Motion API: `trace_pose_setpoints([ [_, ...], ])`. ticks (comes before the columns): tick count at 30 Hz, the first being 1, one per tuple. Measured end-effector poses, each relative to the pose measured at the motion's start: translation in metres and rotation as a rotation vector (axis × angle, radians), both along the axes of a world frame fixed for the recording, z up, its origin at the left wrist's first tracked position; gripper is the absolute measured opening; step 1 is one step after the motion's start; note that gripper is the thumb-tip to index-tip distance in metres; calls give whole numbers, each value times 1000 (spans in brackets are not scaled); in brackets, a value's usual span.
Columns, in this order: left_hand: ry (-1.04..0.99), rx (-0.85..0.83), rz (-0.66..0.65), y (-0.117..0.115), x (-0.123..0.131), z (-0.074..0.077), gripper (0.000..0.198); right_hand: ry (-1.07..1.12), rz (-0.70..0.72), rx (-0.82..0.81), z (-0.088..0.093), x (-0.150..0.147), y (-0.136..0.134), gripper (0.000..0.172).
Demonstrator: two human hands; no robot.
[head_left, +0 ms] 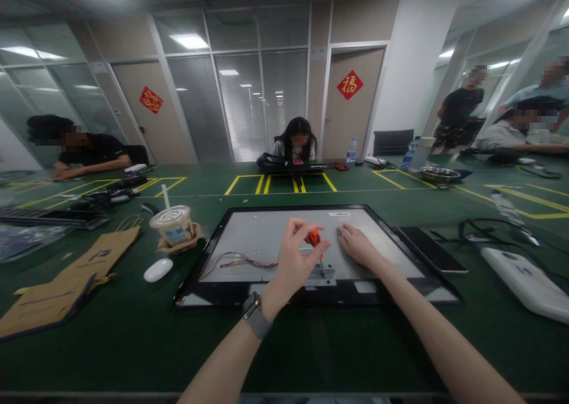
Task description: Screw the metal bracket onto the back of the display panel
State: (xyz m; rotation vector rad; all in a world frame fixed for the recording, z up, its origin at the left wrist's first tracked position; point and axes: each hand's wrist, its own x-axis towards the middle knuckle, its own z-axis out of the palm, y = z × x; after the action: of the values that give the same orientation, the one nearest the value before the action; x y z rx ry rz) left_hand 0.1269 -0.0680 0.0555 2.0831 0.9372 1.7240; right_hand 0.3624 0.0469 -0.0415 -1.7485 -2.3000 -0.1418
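Pinching screwdriver (315, 237) in left hand (293, 260), right hand (357, 247) resting, grey panel (251, 232) beneath

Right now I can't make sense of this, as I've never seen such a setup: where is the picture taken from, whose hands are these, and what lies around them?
There is no machine here: a person wears a camera on the head, looking forward and down at their own bare hands. The left hand pinches an orange-handled screwdriver, its shaft pointing down at a small metal bracket. The right hand rests, fingers spread, on a grey panel with a black border. The panel lies on a green table. To its left are a lidded drink cup, a small white case and a brown paper bag; to its right, a dark phone-like slab. Another person sits across the table.
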Motion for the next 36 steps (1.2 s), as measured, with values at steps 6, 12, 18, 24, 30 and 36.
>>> trace_pose_setpoints([
  [6,-46,-78,-119,0,0,-1,29,-34,-11,-9,2,-1,0,45],
  [12,-81,-110,-109,-1,3,-1,18,-31,-6,-3,0,-1,0,45],
  [18,-140,-170,-154,-2,4,-2,30,-42,-13,24,-3,0,1,44],
  [24,-130,-166,-133,-4,3,1,22,-49,-12,-1,2,-1,-1,46],
  [30,-152,-195,-216,-3,4,3,29,-39,-12,5,1,-2,-2,46],
  [36,-188,-197,-170,-1,4,0,20,-30,-12,-13,2,-2,-1,46],
])
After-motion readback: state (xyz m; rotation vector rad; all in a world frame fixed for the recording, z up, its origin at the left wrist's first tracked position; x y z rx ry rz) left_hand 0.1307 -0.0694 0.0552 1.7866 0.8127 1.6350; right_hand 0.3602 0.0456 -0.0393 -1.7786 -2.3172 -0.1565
